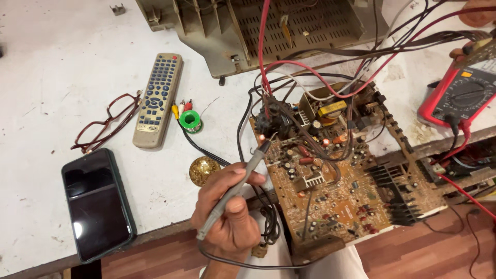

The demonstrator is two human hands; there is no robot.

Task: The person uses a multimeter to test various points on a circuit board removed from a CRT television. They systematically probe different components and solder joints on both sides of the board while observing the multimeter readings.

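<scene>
My left hand [227, 212] grips a grey test probe [235, 188] like a pen. The probe tip touches the top left part of a brown circuit board [341, 196], beside a black component with red wires. The board hangs over the table's front edge above my lap. A red multimeter [457, 95] lies at the right, with leads plugged in. Fingertips [459, 51] show at the top right edge by the meter's upper corner. I cannot tell whose they are or what they hold.
On the white table lie a dark phone [95, 201], red-framed glasses [108, 121], a grey remote control [157, 98], a green solder spool [190, 120] and a gold round tin [203, 169]. A grey plastic housing [258, 31] stands at the back. Red and black wires cross the board.
</scene>
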